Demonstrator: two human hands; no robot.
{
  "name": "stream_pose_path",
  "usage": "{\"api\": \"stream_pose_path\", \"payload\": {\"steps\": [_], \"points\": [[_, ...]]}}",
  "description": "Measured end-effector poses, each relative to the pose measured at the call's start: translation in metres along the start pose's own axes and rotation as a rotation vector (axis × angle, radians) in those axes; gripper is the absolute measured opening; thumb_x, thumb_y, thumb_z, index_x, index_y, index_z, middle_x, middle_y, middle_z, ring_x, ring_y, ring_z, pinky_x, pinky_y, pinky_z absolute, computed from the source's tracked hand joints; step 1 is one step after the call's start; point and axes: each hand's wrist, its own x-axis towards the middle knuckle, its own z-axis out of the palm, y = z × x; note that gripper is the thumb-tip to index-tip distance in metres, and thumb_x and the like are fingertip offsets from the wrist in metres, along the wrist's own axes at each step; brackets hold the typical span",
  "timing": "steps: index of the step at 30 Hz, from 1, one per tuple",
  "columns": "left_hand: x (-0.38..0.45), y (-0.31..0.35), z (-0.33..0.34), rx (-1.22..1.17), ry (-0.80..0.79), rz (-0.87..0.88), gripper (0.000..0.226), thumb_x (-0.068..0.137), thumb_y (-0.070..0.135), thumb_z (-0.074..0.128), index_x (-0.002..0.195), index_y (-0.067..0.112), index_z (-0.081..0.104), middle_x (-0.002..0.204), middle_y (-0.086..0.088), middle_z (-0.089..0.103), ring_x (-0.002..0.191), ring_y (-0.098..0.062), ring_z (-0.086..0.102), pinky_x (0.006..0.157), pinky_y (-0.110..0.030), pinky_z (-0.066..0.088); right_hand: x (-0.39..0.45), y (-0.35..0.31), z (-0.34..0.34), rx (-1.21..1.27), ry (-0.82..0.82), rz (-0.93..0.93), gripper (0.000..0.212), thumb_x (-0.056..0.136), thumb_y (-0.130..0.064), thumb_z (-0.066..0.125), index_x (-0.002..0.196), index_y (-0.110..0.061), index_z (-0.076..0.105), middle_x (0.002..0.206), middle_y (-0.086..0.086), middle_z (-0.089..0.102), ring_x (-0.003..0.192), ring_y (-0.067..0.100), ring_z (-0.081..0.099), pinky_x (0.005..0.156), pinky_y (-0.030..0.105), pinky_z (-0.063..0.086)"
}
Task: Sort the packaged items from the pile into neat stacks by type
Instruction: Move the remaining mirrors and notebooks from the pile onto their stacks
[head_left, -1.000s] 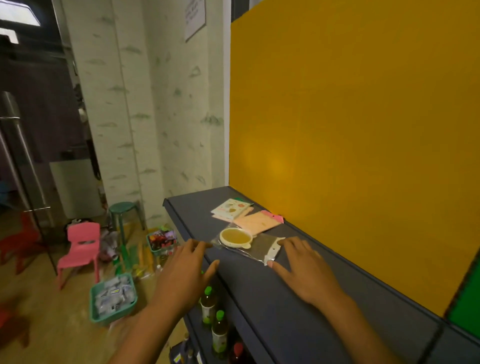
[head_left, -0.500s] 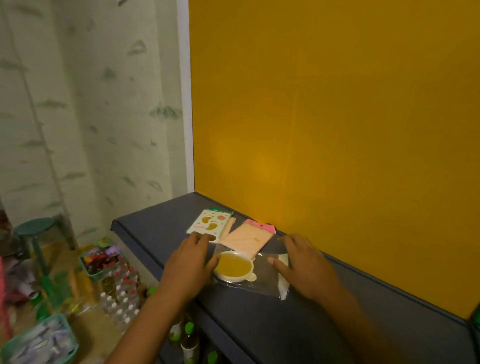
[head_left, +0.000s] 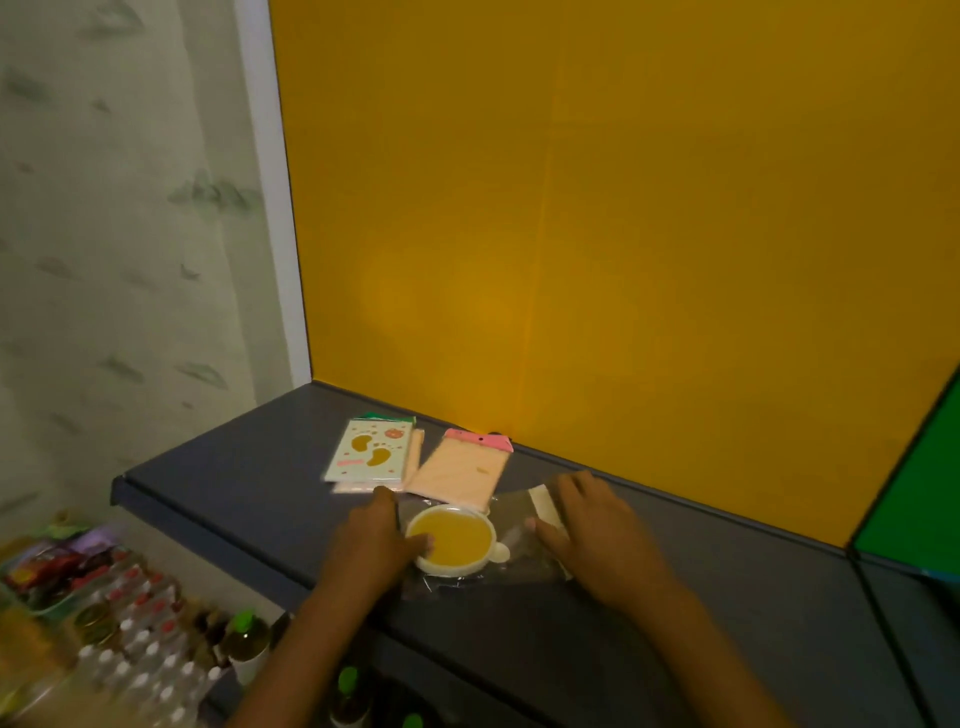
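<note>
On the dark grey counter (head_left: 249, 483), against the yellow wall panel (head_left: 597, 208): three kinds of flat packaged items. In the centre, a clear plastic bag (head_left: 519, 558) with a round cream-rimmed yellow pad (head_left: 453, 540) inside. At 11 o'clock from it, a cream card packet with brown footprint shapes (head_left: 370, 451), lying on top of a pale pink packet of which only the edge shows. At 12 o'clock, a peach flat packet with a pink header (head_left: 460, 475), just touching the bag's far edge.

Left hand (head_left: 371, 545) at 9 o'clock of the round pad, thumb pressing on the rim, other fingers (head_left: 387, 499) lying flat on the counter and bag edge; not closed around anything. Right hand (head_left: 597, 535) at 3 o'clock, fingers nearly straight, resting flat on the bag near its white sealing strip (head_left: 545, 506); nothing gripped.

Probably straightening or sliding the bag into its own place. Possible trouble: slippery plastic sliding under flat fingers and pushing against the peach packet, so disturbing it. Also close to the counter's front edge; a strong pull toward the body could drop the bag onto the small bottles (head_left: 145, 660) below at 7 o'clock.
</note>
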Motion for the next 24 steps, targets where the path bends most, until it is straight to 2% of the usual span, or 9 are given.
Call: {"api": "stream_pose_path", "payload": {"steps": [2,4,6,8,11,14,18,21,24], "points": [[-0.004,0.002,-0.001,-0.055,-0.042,-0.043,0.041,0.076,0.037,0.076,0.102,0.019,0.049,0.095,-0.001,0.062,0.083,-0.015,0.060,0.069,-0.027,0.050,-0.005,-0.001,-0.007,-0.003,0.026,0.000,0.052,0.092,-0.061,0.040,0.132,-0.027,0.042,0.132,-0.004,0.045,0.116,0.014,0.046,0.095,0.029,0.044],[-0.012,0.005,-0.003,-0.183,-0.103,-0.111,0.035,0.077,0.029,0.076,0.096,0.017,0.050,0.089,-0.005,0.066,0.077,-0.018,0.065,0.067,-0.032,0.057,-0.011,-0.001,-0.014,-0.020,0.044,-0.004,0.051,0.093,-0.059,0.040,0.131,-0.026,0.042,0.132,-0.003,0.045,0.116,0.015,0.046,0.093,0.029,0.043],[-0.026,0.008,-0.007,-0.386,-0.179,-0.196,0.029,0.079,0.018,0.075,0.095,0.014,0.050,0.085,-0.013,0.068,0.067,-0.020,0.067,0.055,-0.030,0.058,-0.017,-0.001,-0.021,-0.015,0.059,-0.005,0.054,0.093,-0.059,0.040,0.135,-0.025,0.040,0.135,-0.003,0.044,0.120,0.015,0.045,0.096,0.029,0.043],[-0.042,0.009,-0.013,-0.521,-0.220,-0.250,0.027,0.081,0.012,0.073,0.096,0.009,0.052,0.083,-0.016,0.067,0.064,-0.020,0.065,0.049,-0.026,0.056,-0.023,-0.001,-0.027,0.022,0.076,-0.006,0.056,0.093,-0.059,0.041,0.138,-0.025,0.039,0.137,-0.004,0.043,0.123,0.014,0.044,0.098,0.030,0.043],[-0.064,0.011,-0.025,-0.636,-0.225,-0.282,0.028,0.081,0.011,0.072,0.102,-0.002,0.060,0.077,-0.015,0.066,0.060,-0.018,0.066,0.049,-0.023,0.054,-0.033,-0.002,-0.033,0.078,0.100,-0.024,0.056,0.092,-0.059,0.041,0.137,-0.027,0.040,0.136,-0.005,0.044,0.122,0.013,0.044,0.097,0.030,0.042],[-0.085,0.012,-0.035,-0.747,-0.185,-0.294,0.021,0.085,0.009,0.067,0.097,-0.007,0.062,0.077,-0.016,0.064,0.061,-0.019,0.066,0.049,-0.022,0.053,-0.042,-0.002,-0.037,0.105,0.124,-0.044,0.054,0.093,-0.059,0.041,0.137,-0.027,0.040,0.135,-0.005,0.043,0.122,0.014,0.044,0.097,0.031,0.042],[-0.099,0.005,-0.044,-0.927,-0.106,-0.286,0.014,0.087,0.006,0.062,0.097,-0.003,0.062,0.083,-0.018,0.061,0.074,-0.024,0.063,0.057,-0.030,0.059,-0.053,-0.004,-0.032,0.119,0.105,-0.041,0.053,0.093,-0.059,0.040,0.136,-0.027,0.041,0.134,-0.005,0.043,0.122,0.013,0.044,0.097,0.031,0.043],[-0.098,-0.002,-0.049,-1.107,-0.036,-0.282,0.021,0.086,0.004,0.062,0.107,0.002,0.060,0.098,-0.021,0.068,0.084,-0.029,0.069,0.064,-0.035,0.061,-0.054,-0.005,-0.029,0.129,0.069,-0.046,0.053,0.093,-0.059,0.040,0.134,-0.026,0.041,0.135,-0.005,0.043,0.124,0.013,0.043,0.099,0.030,0.042],[-0.088,-0.009,-0.052,-1.268,-0.032,-0.249,0.030,0.083,0.002,0.064,0.113,0.006,0.060,0.105,-0.020,0.070,0.091,-0.031,0.071,0.080,-0.044,0.059,-0.045,-0.009,-0.027,0.119,0.061,-0.023,0.052,0.093,-0.059,0.040,0.133,-0.027,0.041,0.135,-0.005,0.043,0.123,0.012,0.044,0.098,0.029,0.042]]}}
